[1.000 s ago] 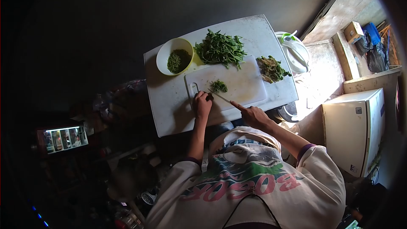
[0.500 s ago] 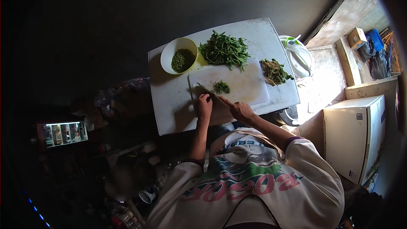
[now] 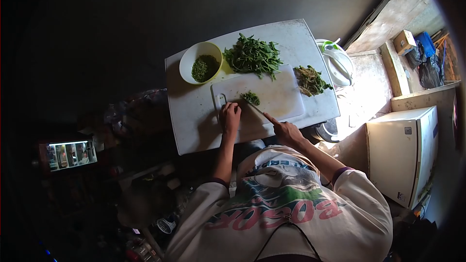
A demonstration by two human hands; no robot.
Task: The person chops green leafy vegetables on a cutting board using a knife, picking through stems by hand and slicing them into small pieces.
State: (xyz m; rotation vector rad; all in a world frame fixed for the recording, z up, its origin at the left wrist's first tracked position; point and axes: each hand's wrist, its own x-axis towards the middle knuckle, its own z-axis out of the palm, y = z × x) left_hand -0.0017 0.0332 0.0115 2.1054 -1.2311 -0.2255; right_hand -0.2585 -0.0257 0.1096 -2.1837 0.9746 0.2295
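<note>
My right hand [image 3: 287, 132] is closed on the handle of a knife [image 3: 256, 108], whose blade meets a small heap of chopped greens [image 3: 251, 98] on the white cutting board [image 3: 284, 94]. At the board's left end, near its handle slot, rests my left hand [image 3: 230, 115] with the fingers curled in; what they hold, if anything, is too small to make out. Behind the board lies a pile of leafy greens [image 3: 253, 56]. A bowl [image 3: 187, 63] with finely chopped greens stands at the back left. Wilted trimmings [image 3: 311, 80] lie right of the board.
The white table [image 3: 191, 126] stands against a dark wall. Beyond its right edge are a white appliance [image 3: 338, 65], a white fridge-like cabinet [image 3: 393, 150], a cardboard box [image 3: 404, 43] and black bags [image 3: 431, 72]. A lit display case [image 3: 72, 155] glows at the left.
The knife and my right hand have moved rightward from near my left hand, and the blade now touches the chopped heap. My left hand has shifted slightly. The view has shifted a little.
</note>
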